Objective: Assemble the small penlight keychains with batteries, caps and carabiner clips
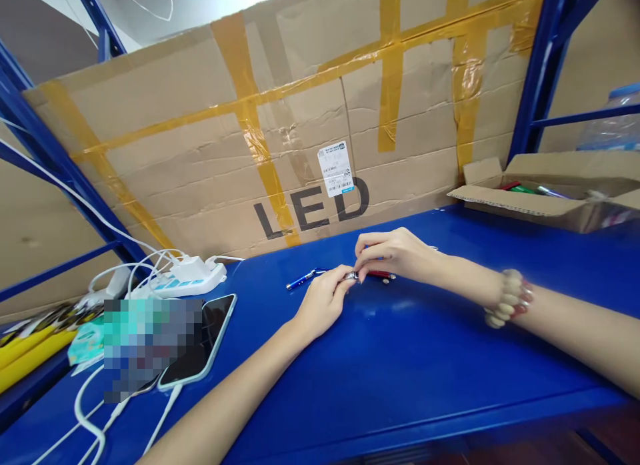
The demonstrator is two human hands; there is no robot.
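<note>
Near the middle of the blue table, my left hand [325, 299] pinches a small silvery metal piece [351, 275] between thumb and fingers. My right hand [393, 255] meets it from the right, its thumb and forefinger closed at the end of the same piece; whether they grip it or something smaller is too small to tell. A blue pen-like tube [301, 280] lies on the table to the left, behind my left hand. A red pen-like item [381, 275] lies partly hidden beneath my right hand.
A phone [217, 335] and cables lie at the left, by a white power strip [193, 278]. A large cardboard panel [300, 145] stands behind the blue table [400, 378]. An open carton [530, 201] holding coloured items sits at the back right, beside a blue shelf post.
</note>
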